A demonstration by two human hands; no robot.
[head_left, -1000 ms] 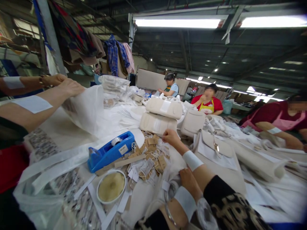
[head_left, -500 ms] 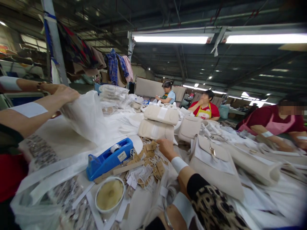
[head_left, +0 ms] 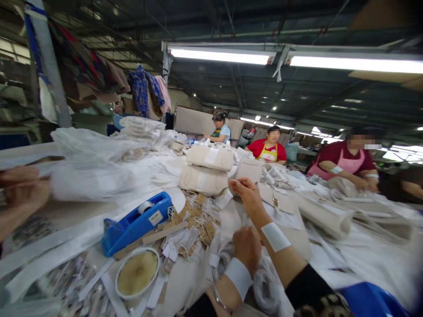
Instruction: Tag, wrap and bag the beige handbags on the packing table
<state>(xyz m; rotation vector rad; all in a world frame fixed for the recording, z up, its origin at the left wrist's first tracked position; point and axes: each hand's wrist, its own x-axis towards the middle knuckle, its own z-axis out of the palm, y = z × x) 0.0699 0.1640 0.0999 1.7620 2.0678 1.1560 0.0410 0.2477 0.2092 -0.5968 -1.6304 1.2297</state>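
Observation:
My right hand [head_left: 247, 191] is raised over the beige flap bag [head_left: 297, 224], its thumb and fingertips pinched together. A tiny pale bit shows at the fingertips, too small to name. Below it, my left hand [head_left: 247, 247] is curled closed above clear plastic wrapping; whatever it may hold is hidden. Left of both hands lies a heap of brown cardboard tags [head_left: 200, 215] with white strings. Beyond the heap, two wrapped beige bags [head_left: 209, 157] are stacked. A blue tape dispenser [head_left: 139, 222] stands beside the tags.
A round tub [head_left: 138, 273] of yellowish stuff sits near the front. At the left, a co-worker's hands [head_left: 24, 189] are by a translucent plastic bag [head_left: 95, 171]. Several other people are around the table. A blue object [head_left: 372, 299] shows at lower right.
My right hand has lifted from the tag heap's far edge and moved right. My left hand has come up and forward. The co-worker's plastic bag has dropped to the table. My view has turned right.

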